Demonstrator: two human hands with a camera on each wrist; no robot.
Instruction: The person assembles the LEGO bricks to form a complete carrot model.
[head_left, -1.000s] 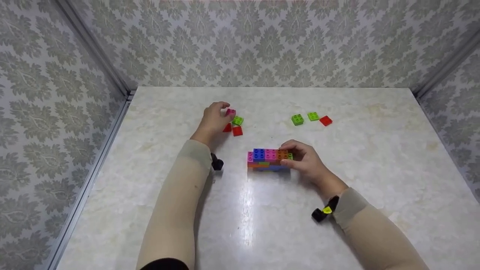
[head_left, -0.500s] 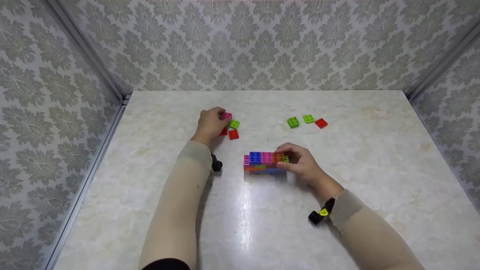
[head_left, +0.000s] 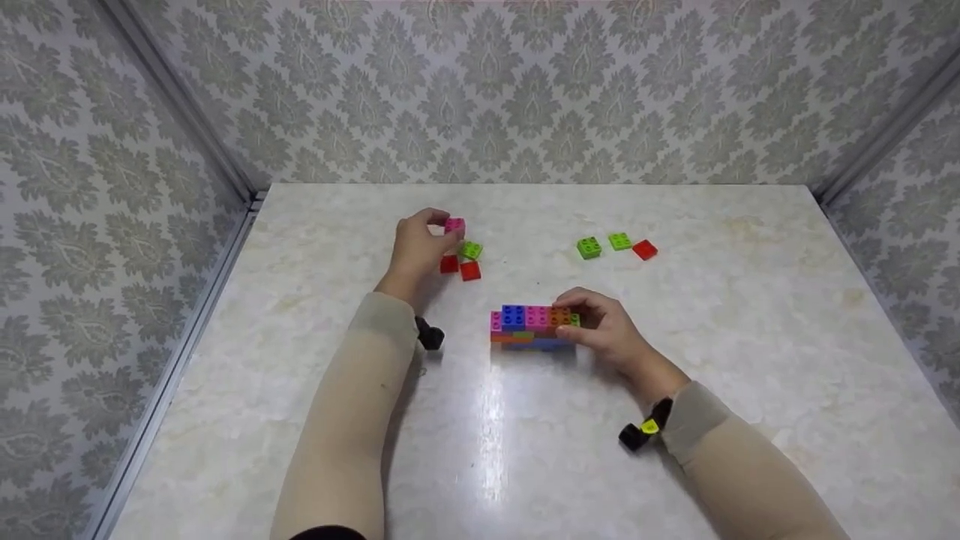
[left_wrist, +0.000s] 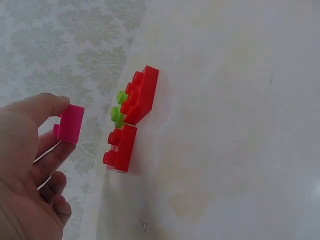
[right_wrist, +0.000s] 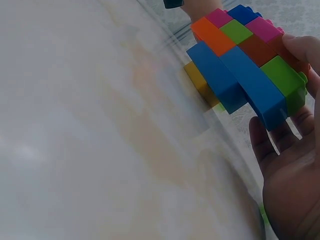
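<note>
Between thumb and fingertips my left hand (head_left: 421, 244) pinches a pink toy brick (left_wrist: 71, 123), held off the table in the left wrist view. Beside and below it lie two red bricks (left_wrist: 142, 95) and a lime green brick (head_left: 472, 250). My right hand (head_left: 609, 326) grips the right end of a multicoloured block of joined bricks (head_left: 526, 319), thumb on the near side and fingers on the far side. Blue, orange, brown, pink, green and yellow bricks show in that block (right_wrist: 250, 60) in the right wrist view. Fingers behind the block are partly hidden.
At the back right of the marbled table (head_left: 720, 315) lie two green bricks (head_left: 589, 247) and a red brick (head_left: 645, 250). Patterned panels (head_left: 525, 90) stand along the back and both sides of the table.
The left hand has closed on the pink brick and lifted it slightly, uncovering more of the red brick beneath. The right hand keeps its grip on the block. The head view has shifted slightly.
</note>
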